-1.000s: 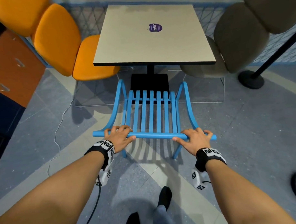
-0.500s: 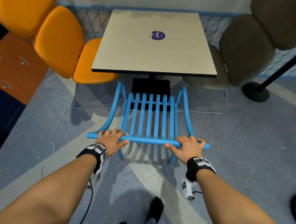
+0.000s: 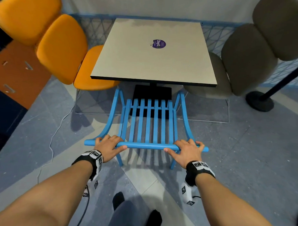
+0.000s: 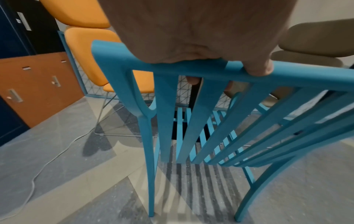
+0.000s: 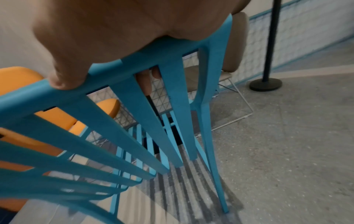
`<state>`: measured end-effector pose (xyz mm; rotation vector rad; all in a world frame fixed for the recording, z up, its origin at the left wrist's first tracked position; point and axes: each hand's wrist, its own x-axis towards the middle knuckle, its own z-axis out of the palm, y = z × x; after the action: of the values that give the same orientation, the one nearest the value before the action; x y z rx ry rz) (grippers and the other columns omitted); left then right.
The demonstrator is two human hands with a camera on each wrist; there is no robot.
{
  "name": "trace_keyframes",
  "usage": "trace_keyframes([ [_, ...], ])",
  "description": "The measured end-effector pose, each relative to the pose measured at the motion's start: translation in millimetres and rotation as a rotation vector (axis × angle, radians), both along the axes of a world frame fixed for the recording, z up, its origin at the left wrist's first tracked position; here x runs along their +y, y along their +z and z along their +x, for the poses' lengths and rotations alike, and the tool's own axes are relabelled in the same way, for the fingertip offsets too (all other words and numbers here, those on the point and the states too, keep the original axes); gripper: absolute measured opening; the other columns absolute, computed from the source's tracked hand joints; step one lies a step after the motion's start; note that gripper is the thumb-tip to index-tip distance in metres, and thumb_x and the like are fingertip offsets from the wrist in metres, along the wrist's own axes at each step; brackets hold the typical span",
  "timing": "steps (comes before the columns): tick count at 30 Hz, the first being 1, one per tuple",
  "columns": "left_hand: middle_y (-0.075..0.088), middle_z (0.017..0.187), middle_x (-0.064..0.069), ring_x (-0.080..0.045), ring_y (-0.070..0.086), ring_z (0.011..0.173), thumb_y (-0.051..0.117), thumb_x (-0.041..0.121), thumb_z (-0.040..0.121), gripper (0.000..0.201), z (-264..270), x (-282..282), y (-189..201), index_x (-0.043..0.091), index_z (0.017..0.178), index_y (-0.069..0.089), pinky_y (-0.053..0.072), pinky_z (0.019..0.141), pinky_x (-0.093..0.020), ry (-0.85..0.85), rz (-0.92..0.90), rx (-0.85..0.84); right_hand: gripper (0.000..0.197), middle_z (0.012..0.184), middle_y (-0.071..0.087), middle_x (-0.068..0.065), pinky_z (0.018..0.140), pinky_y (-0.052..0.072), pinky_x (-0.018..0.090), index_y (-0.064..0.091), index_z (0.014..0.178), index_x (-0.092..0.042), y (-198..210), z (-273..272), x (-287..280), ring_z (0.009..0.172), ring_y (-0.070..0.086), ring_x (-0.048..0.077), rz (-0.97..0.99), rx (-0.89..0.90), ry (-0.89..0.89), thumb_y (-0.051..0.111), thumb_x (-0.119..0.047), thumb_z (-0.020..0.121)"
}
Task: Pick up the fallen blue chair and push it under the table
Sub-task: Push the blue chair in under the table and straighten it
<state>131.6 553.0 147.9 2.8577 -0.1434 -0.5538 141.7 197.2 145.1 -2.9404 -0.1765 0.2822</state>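
The blue slatted chair (image 3: 149, 123) stands upright on its legs, facing the square grey table (image 3: 153, 62), its front tucked just under the table's near edge. My left hand (image 3: 109, 145) grips the left part of the top rail; my right hand (image 3: 186, 149) grips the right part. In the left wrist view the fingers curl over the blue chair's rail (image 4: 191, 66). The right wrist view shows my thumb on the blue chair's rail (image 5: 107, 72) and fingertips behind the slats.
An orange padded chair (image 3: 61, 48) sits left of the table, a grey-brown one (image 3: 247, 58) right of it. A black post on a round base (image 3: 259, 100) stands at the right. A white cable (image 3: 51, 146) runs over the floor at the left. Orange lockers (image 3: 13, 73) line the left wall.
The chair has slid forward toward the table with both hands on its top rail; its front now reaches under the table edge. I have stepped closer.
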Motion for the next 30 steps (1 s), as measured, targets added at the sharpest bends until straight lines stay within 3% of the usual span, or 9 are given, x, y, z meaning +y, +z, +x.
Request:
trace_keyframes([
  [4, 0.055, 0.11, 0.022, -0.011, 0.043, 0.101, 0.004, 0.094, 0.065, 0.079, 21, 31, 1, 0.044, 0.104, 0.052, 0.025, 0.089, -0.042, -0.014, -0.018, 0.0, 0.073, 0.096, 0.063, -0.018, 0.1, 0.02, 0.05, 0.064, 0.104, -0.04, -3, 2, 27, 0.102, 0.05, 0.015, 0.008, 0.032, 0.005, 0.016, -0.091, 0.081],
  [8, 0.048, 0.139, 0.019, -0.015, 0.037, 0.128, 0.016, 0.091, 0.069, 0.073, 31, 46, -1, 0.047, 0.114, 0.054, 0.023, 0.1, -0.05, -0.048, -0.006, 0.044, 0.069, 0.104, 0.064, -0.017, 0.104, 0.018, 0.053, 0.062, 0.109, -0.039, -4, 3, 34, 0.109, 0.05, 0.016, 0.02, 0.075, 0.02, 0.019, -0.087, 0.083],
  [13, 0.049, 0.137, 0.011, -0.022, 0.035, 0.134, 0.019, 0.098, 0.061, 0.088, 24, 45, -3, 0.042, 0.121, 0.05, 0.018, 0.109, -0.055, 0.059, -0.004, -0.027, 0.072, 0.119, 0.065, -0.01, 0.105, 0.026, 0.052, 0.061, 0.12, -0.038, 6, 12, 14, 0.117, 0.051, 0.02, 0.054, 0.159, 0.043, 0.023, -0.086, 0.084],
  [16, 0.043, 0.146, 0.004, -0.029, 0.027, 0.139, 0.03, 0.1, 0.059, 0.089, 17, 58, 2, 0.043, 0.124, 0.05, 0.008, 0.11, -0.066, 0.261, 0.095, -0.019, 0.08, 0.103, 0.065, -0.01, 0.104, 0.032, 0.059, 0.066, 0.102, -0.035, 8, 13, -3, 0.109, 0.054, 0.021, 0.009, 0.202, -0.073, 0.02, -0.095, 0.076],
  [18, 0.035, 0.153, 0.0, -0.032, 0.019, 0.144, 0.03, 0.101, 0.056, 0.098, 10, 67, 4, 0.039, 0.13, 0.049, 0.001, 0.109, -0.072, 0.353, 0.151, 0.033, 0.077, 0.086, 0.062, -0.008, 0.093, 0.046, 0.051, 0.059, 0.081, -0.03, 7, 9, -12, 0.094, 0.057, 0.022, 0.086, 0.208, -0.099, 0.022, -0.097, 0.073],
  [20, 0.037, 0.151, -0.004, -0.038, 0.023, 0.141, 0.027, 0.103, 0.053, 0.105, 7, 74, 3, 0.037, 0.131, 0.048, 0.007, 0.109, -0.071, 0.376, 0.183, 0.051, 0.074, 0.078, 0.059, -0.002, 0.069, 0.052, 0.039, 0.053, 0.074, -0.028, 8, 5, -15, 0.077, 0.059, 0.021, 0.172, 0.178, -0.101, 0.026, -0.096, 0.071],
  [22, 0.049, 0.138, -0.008, -0.042, 0.035, 0.13, 0.024, 0.104, 0.05, 0.105, 5, 77, 0, 0.034, 0.124, 0.052, 0.025, 0.109, -0.063, 0.346, 0.177, 0.02, 0.07, 0.078, 0.059, -0.001, 0.058, 0.049, 0.035, 0.054, 0.074, -0.028, 7, -1, -16, 0.07, 0.057, 0.017, 0.178, 0.154, -0.094, 0.033, -0.095, 0.073],
  [26, 0.055, 0.116, -0.005, -0.037, 0.043, 0.111, 0.024, 0.104, 0.051, 0.1, -5, 72, -6, 0.032, 0.113, 0.054, 0.041, 0.096, -0.049, 0.314, 0.16, -0.034, 0.065, 0.078, 0.058, -0.005, 0.064, 0.052, 0.038, 0.057, 0.082, -0.031, -3, -19, -28, 0.079, 0.055, 0.017, 0.174, 0.141, -0.07, 0.038, -0.093, 0.075],
  [30, 0.056, 0.115, -0.004, -0.035, 0.043, 0.108, 0.025, 0.103, 0.055, 0.101, -22, 51, -2, 0.031, 0.121, 0.053, 0.042, 0.093, -0.046, 0.298, 0.173, -0.027, 0.058, 0.078, 0.057, -0.006, 0.071, 0.052, 0.042, 0.052, 0.079, -0.035, 0, -22, -51, 0.082, 0.053, 0.02, 0.151, 0.192, -0.033, 0.038, -0.091, 0.077],
])
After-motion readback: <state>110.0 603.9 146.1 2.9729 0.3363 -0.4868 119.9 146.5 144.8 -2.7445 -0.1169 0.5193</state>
